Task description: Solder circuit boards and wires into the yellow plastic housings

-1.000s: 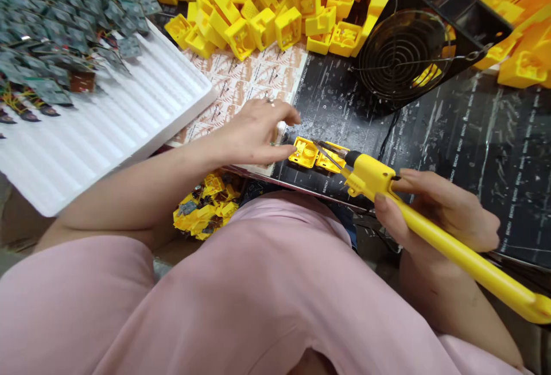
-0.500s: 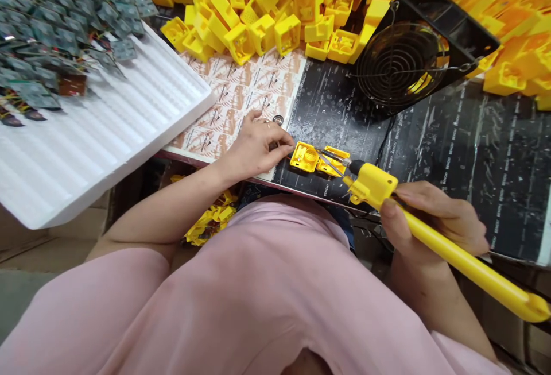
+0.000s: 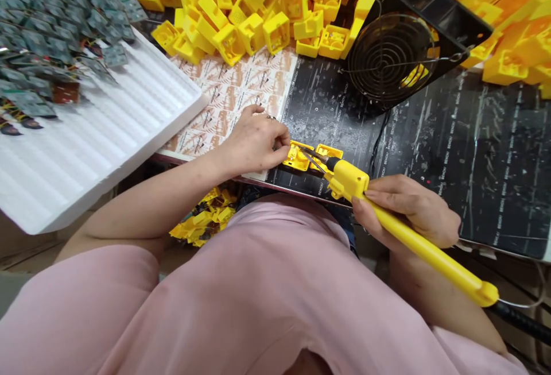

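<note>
My right hand is wrapped round a yellow soldering tool with a dark metal tip. The tip points left and lies over a small open yellow case half at the table's front edge. A second yellow case half sits just to its right, partly behind the tool. My left hand rests at the left side of the first half, thumb and forefinger pinched together; what is between them is too small to make out.
A black fan stands behind the case halves. Many yellow cases are piled along the back. A white foam board at the left bears circuit boards. More yellow parts lie below the table edge.
The tool in my right hand has moved left, its tip now over the left case half. My left hand's fingers have come closer to that half. The view has shifted slightly.
</note>
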Available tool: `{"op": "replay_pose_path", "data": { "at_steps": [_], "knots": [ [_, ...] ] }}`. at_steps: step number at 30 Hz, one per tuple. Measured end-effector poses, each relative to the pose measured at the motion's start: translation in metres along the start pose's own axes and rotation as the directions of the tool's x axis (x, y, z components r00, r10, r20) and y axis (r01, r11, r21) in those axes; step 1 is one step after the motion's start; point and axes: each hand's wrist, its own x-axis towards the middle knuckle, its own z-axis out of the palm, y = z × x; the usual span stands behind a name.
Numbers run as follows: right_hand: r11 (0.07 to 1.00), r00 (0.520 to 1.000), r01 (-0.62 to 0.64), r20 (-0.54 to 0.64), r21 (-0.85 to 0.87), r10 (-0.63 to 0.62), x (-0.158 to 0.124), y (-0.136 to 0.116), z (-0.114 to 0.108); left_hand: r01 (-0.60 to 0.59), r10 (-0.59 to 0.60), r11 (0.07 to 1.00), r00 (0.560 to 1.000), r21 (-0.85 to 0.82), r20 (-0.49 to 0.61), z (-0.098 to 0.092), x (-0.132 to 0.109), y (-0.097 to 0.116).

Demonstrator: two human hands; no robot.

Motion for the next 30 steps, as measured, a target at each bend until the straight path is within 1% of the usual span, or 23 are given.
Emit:
{"op": "replay_pose_path", "data": {
  "at_steps": [2,6,9,11,14,15,20,22,25,27,30],
  "knots": [
    [1.0,1.0,0.008,0.01,-0.013,-0.008,0.004,0.0,0.001,0.005,-0.005,1.0,0.999,-0.005,0.034,-0.002,0.003,0.0],
    [0.991,0.99,0.117,0.093,-0.071,-0.11,0.013,0.001,0.0,-0.007,0.007,1.0,0.998,0.008,0.061,-0.004,0.008,-0.001],
    [0.985,0.981,0.153,0.131,-0.078,-0.142,0.018,-0.001,-0.003,-0.008,0.007,1.0,0.997,0.019,0.075,-0.005,0.01,-0.001],
    [0.99,0.986,0.123,0.118,-0.068,-0.115,0.019,-0.003,-0.006,0.003,-0.006,1.0,0.996,0.031,0.09,-0.005,0.011,0.0],
    [0.997,0.997,0.028,0.078,-0.071,-0.023,0.018,-0.005,-0.008,0.001,-0.006,0.999,0.995,0.047,0.102,-0.006,0.012,0.001],
    [0.997,0.997,0.021,0.074,-0.075,-0.016,0.018,-0.005,-0.008,-0.004,-0.002,0.999,0.994,0.049,0.106,-0.006,0.012,0.002],
    [0.99,0.988,0.128,0.09,-0.054,-0.123,0.019,0.001,-0.001,-0.011,0.002,0.998,0.991,0.069,0.131,-0.009,0.014,0.002],
    [0.994,0.99,0.104,0.093,-0.03,-0.101,0.019,0.003,-0.001,-0.009,-0.002,0.997,0.988,0.075,0.151,-0.01,0.014,0.002],
    [0.999,0.999,0.028,0.041,-0.024,-0.027,0.015,0.003,-0.006,-0.007,-0.008,0.997,0.984,0.082,0.176,-0.011,0.015,0.003],
    [0.999,1.0,0.013,0.011,-0.029,-0.013,0.013,0.003,-0.009,-0.008,-0.009,0.995,0.985,0.096,0.174,-0.011,0.015,0.003],
    [1.0,1.0,0.004,0.031,-0.01,-0.004,0.01,0.003,-0.009,-0.022,0.004,0.995,0.985,0.099,0.175,-0.012,0.015,0.002]
  ]
}}
